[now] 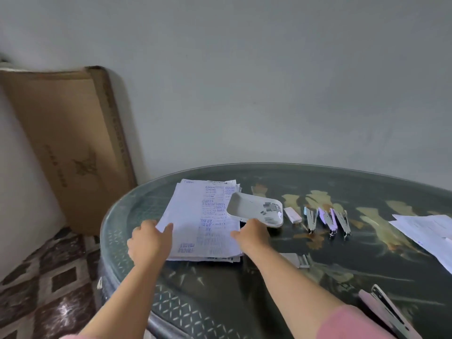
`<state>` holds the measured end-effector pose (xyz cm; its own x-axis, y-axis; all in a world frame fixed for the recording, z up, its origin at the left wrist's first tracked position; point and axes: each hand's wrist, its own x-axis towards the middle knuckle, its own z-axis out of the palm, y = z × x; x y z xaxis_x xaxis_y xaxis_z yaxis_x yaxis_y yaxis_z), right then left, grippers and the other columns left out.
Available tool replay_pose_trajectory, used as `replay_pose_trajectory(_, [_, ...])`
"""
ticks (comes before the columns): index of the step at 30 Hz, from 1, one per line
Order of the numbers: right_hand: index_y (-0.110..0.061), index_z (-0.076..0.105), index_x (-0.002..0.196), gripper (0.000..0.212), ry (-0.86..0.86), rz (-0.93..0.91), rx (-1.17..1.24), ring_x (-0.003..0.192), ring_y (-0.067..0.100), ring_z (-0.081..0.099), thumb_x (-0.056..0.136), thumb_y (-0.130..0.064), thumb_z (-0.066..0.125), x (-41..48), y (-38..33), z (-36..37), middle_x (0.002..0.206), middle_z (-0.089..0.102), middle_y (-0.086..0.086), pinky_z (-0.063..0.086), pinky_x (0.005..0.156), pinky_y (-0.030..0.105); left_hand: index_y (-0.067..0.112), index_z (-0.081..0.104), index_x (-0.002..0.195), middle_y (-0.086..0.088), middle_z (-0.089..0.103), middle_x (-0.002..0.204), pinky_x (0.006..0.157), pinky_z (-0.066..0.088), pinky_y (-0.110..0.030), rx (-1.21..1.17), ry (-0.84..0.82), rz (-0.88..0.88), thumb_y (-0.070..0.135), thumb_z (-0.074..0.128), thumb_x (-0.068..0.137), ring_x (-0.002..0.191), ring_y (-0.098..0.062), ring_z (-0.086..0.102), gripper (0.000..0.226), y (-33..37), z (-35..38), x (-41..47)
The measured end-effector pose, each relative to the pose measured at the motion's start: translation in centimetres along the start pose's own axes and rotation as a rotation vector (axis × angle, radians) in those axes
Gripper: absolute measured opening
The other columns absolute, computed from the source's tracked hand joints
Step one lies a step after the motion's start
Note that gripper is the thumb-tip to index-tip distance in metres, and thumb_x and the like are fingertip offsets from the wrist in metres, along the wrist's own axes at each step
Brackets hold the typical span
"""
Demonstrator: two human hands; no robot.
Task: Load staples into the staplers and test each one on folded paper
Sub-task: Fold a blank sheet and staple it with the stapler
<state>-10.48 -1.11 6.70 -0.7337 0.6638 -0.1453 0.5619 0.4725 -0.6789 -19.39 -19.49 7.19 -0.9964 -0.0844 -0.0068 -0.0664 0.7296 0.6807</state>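
Forearms (293, 282) extend over the glass-topped counter (269, 302) to the paper stack (195, 216), the landmark for all positions below. Left of the stack, off the counter, a cardboard box (73, 148) leans on the wall. Left hand (149, 241): at the stack's left edge, thumb on the top sheet, fingers curled at the edge, gripping it. Right hand (254, 234): at the stack's right edge, thumb on the top sheet; fingers hidden, so a grip cannot be confirmed. White tray (244, 206): overlaps the stack's far right corner and holds loose staples (270, 209). Right of the stack, in order: a small staple box (292, 214), three staplers (330, 221) side by side, loose sheets (425, 231); nearer and right, an opened stapler (389, 311). Handling: the sheets are probably light, limp and apt to slide on glass; holding both side edges should keep them squared. The tray likely needs clearing first, or its staples may spill.
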Motion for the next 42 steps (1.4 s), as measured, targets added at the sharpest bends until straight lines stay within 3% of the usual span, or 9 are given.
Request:
replay_pose_trajectory(3, [-0.007, 0.053, 0.116, 0.047, -0.010, 0.045, -0.047, 0.105, 0.024, 0.061, 0.082, -0.033, 0.073, 0.8, -0.7, 0.6, 0.116, 0.060, 0.006, 0.044, 0.072, 0.027, 0.005, 0.059, 0.113, -0.018, 0.062, 0.109, 0.079, 0.050, -0.040, 0.156, -0.161, -0.076, 0.053, 0.064, 0.076, 0.097, -0.038, 0.058, 0.061, -1.0, 0.3, 2.9])
replay_pose_trajectory(7, [-0.007, 0.052, 0.106, 0.044, 0.001, 0.099, -0.026, 0.096, 0.021, 0.059, 0.076, -0.026, 0.080, 1.4, -1.2, 0.0, 0.109, 0.061, 0.007, 0.042, 0.067, 0.026, 0.006, 0.066, 0.080, -0.009, 0.063, 0.076, 0.052, 0.038, -0.028, 0.067, -0.163, -0.049, 0.034, 0.075, 0.076, 0.067, -0.025, 0.058, 0.029, -0.9, -0.1, 3.2])
replay_pose_trajectory(14, [-0.012, 0.044, 0.079, 0.044, 0.014, 0.045, -0.120, 0.080, 0.019, 0.051, 0.076, -0.039, 0.078, 1.7, -0.7, 0.2, 0.084, 0.048, -0.001, 0.027, 0.045, 0.023, 0.011, 0.069, 0.082, -0.010, 0.064, 0.081, 0.063, 0.040, -0.032, -0.122, 0.006, -0.045, 0.021, 0.074, 0.081, 0.068, -0.023, 0.052, 0.011, -1.3, -1.0, 3.1])
replay_pose_trajectory(16, [-0.013, 0.042, 0.077, 0.045, 0.035, 0.031, -0.144, 0.085, 0.022, 0.055, 0.076, -0.041, 0.078, 1.5, -0.5, 0.7, 0.094, 0.054, 0.003, 0.035, 0.052, 0.025, 0.012, 0.070, 0.081, -0.009, 0.063, 0.080, 0.059, 0.036, -0.030, -0.114, 0.028, -0.030, 0.022, 0.071, 0.084, 0.063, -0.020, 0.049, 0.010, -1.7, -1.1, 2.8])
replay_pose_trajectory(21, [-0.013, 0.050, 0.117, 0.061, 0.080, -0.004, -0.267, 0.113, 0.029, 0.051, 0.076, -0.053, 0.072, 0.6, -0.6, 1.3, 0.124, 0.051, 0.010, 0.047, 0.086, 0.037, 0.012, 0.064, 0.093, -0.013, 0.062, 0.088, 0.063, 0.038, -0.032, -0.142, 0.089, -0.002, 0.024, 0.056, 0.094, 0.070, -0.025, 0.052, 0.015, -1.9, -1.6, 2.8])
replay_pose_trajectory(28, [-0.011, 0.055, 0.109, 0.046, 0.102, -0.110, -0.316, 0.108, 0.029, 0.053, 0.088, -0.052, 0.058, -0.2, -1.0, 1.8, 0.118, 0.054, 0.010, 0.046, 0.087, 0.038, 0.011, 0.064, 0.111, -0.012, 0.058, 0.096, 0.073, 0.039, -0.035, -0.255, 0.149, 0.026, 0.014, 0.045, 0.098, 0.085, -0.028, 0.049, 0.024, -1.9, -3.7, 3.0])
replay_pose_trajectory(34, [-0.017, 0.031, 0.058, 0.052, 0.030, -0.056, 0.105, 0.049, 0.013, 0.037, 0.091, -0.052, 0.052, -0.8, -1.7, 1.1, 0.059, 0.038, -0.001, 0.029, 0.047, 0.026, 0.006, 0.061, 0.114, -0.018, 0.063, 0.105, 0.068, 0.053, -0.041, -0.750, -0.088, -0.247, 0.013, 0.057, 0.094, 0.083, -0.030, 0.060, 0.021, -4.2, -6.7, 4.3])
replay_pose_trajectory(39, [-0.007, 0.065, 0.081, 0.055, -0.227, 0.084, 0.780, 0.078, 0.017, 0.063, 0.071, -0.060, 0.073, -2.0, -2.4, -0.3, 0.081, 0.070, 0.010, 0.050, 0.071, 0.032, -0.005, 0.054, 0.119, -0.018, 0.061, 0.091, 0.046, 0.053, -0.026, -0.920, -0.400, -0.278, 0.006, 0.049, 0.097, 0.073, -0.027, 0.057, 0.025, -5.0, -8.0, 0.5])
replay_pose_trajectory(42, [-0.012, 0.071, 0.100, 0.028, -0.197, 0.088, 0.940, 0.091, 0.028, 0.070, 0.076, -0.022, 0.080, -2.5, -1.1, -1.6, 0.097, 0.075, 0.007, 0.054, 0.088, 0.049, -0.006, 0.057, 0.115, -0.021, 0.064, 0.096, 0.049, 0.053, -0.029, -0.845, -0.516, -0.283, 0.007, 0.053, 0.095, 0.072, -0.029, 0.059, 0.024, -4.9, -7.3, -2.6])
